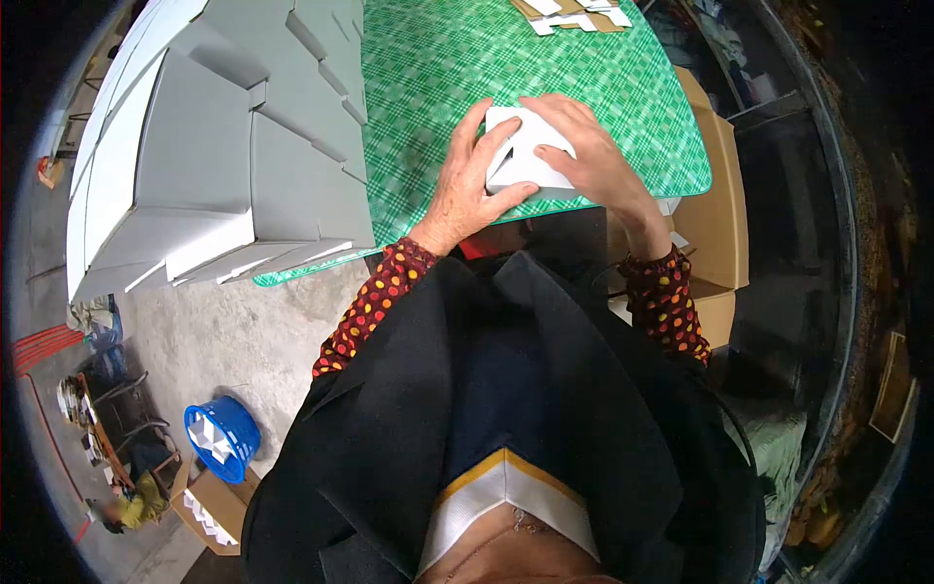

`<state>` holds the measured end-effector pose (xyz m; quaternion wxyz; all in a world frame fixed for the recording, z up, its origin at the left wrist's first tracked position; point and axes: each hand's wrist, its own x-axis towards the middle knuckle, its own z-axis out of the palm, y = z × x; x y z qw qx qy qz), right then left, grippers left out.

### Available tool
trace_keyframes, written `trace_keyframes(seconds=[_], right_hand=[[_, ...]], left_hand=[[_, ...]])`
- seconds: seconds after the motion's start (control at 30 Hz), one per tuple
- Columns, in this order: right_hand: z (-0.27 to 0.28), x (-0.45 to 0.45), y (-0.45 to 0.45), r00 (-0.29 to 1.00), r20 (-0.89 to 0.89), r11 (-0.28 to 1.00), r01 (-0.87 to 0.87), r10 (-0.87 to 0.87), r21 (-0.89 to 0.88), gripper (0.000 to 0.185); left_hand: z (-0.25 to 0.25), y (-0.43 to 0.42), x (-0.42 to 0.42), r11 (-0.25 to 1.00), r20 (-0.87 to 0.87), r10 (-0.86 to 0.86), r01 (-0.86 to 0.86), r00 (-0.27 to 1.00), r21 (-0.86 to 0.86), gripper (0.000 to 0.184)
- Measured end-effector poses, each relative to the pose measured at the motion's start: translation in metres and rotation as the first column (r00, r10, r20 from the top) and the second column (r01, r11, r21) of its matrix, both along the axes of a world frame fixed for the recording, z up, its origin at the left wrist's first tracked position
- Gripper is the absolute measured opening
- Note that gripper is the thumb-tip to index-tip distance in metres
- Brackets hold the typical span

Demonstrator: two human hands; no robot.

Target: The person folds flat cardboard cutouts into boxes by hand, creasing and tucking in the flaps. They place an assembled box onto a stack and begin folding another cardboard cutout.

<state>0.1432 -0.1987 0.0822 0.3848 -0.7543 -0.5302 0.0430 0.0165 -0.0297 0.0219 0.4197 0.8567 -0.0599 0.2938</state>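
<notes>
A small white folded-card box [525, 136] lies at the near edge of the table, with both hands around it. My left hand [463, 190] grips its left side, the thumb along the near edge and the fingers over the far left corner. From the right, my right hand [595, 151] presses down, with the thumb on top and the fingers over the far edge. A dark gap shows in the box's top between the hands. Its underside is hidden.
Large white card blanks [195, 136] stand stacked on the table's left. White-and-brown card pieces [574, 14] lie at the far edge of the green checked tablecloth [428, 78]. A brown carton [722, 195] stands at right. Lower left are a blue basket [243, 428] and a person [146, 498].
</notes>
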Motion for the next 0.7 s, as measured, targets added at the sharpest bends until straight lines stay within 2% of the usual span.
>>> trace_keyframes(seconds=[0.07, 0.2, 0.23, 0.37, 0.57, 0.7], right_hand=[[0.001, 0.0, -0.001, 0.998, 0.059, 0.999, -0.009, 0.011, -0.04, 0.053], [-0.005, -0.001, 0.003, 0.994, 0.103, 0.999, 0.031, -0.029, -0.012, 0.055], [-0.005, -0.001, 0.004, 0.994, 0.102, 0.999, 0.031, -0.03, -0.014, 0.055], [-0.004, -0.004, 0.008, 0.996, 0.013, 0.989, -0.086, 0.085, 0.122, 0.056], [0.009, -0.005, -0.003, 0.996, 0.021, 0.997, -0.082, 0.081, 0.015, 0.059], [0.006, -0.009, 0.002, 0.989, 0.146, 1.0, 0.006, -0.002, -0.028, 0.061]], left_hand=[[-0.001, 0.001, 0.001, 1.0, 0.002, 0.002, -0.002, 1.0, 0.013, 0.083], [0.015, 0.005, 0.001, 0.933, 0.123, 0.076, -0.114, 0.99, 0.341, 0.086], [0.022, 0.002, 0.002, 0.934, 0.122, 0.076, -0.113, 0.99, 0.34, 0.086], [0.054, -0.018, -0.003, 0.796, -0.139, 0.251, -0.122, 0.958, 0.593, 0.092], [0.051, -0.019, 0.008, 0.812, -0.173, 0.202, -0.066, 0.964, 0.58, 0.094], [0.045, -0.02, 0.006, 0.756, -0.049, 0.207, -0.128, 0.977, 0.642, 0.095]])
